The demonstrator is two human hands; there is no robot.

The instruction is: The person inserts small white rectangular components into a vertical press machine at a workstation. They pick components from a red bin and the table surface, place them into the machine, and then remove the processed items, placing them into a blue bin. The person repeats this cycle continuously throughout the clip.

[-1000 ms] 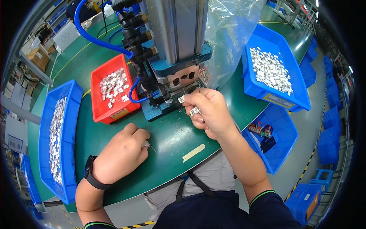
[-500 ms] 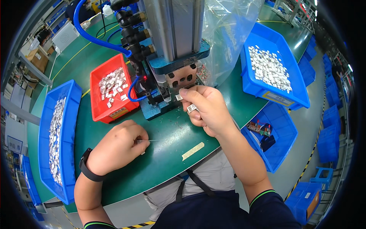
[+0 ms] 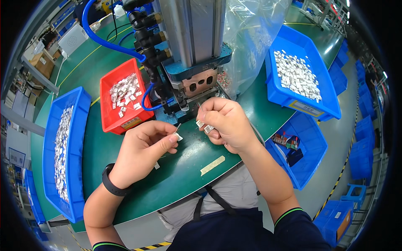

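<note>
My left hand (image 3: 144,146), with a dark wristband, pinches a small white part (image 3: 179,136) with thin metal pins between thumb and forefinger. Another small white part (image 3: 157,165) shows just below this hand; I cannot tell whether the fingers hold it or it lies on the table. My right hand (image 3: 229,124) is closed on small white slotted parts (image 3: 208,129), with thin pins sticking up past its fingertips. Both hands are in front of a press (image 3: 201,83) with a copper-coloured block, my right one closer to it. The fingertips of the two hands are apart.
A red bin (image 3: 109,119) and a long blue bin (image 3: 77,167), both with white parts, stand on the left. At the right are a blue bin (image 3: 289,98) of white parts and a lower blue bin (image 3: 312,150). Tape (image 3: 212,165) sticks to the green table (image 3: 184,175).
My left hand has moved up and right, toward the press, and its white part now shows at the fingertips. My right hand has drawn slightly back from the press, its parts tilted.
</note>
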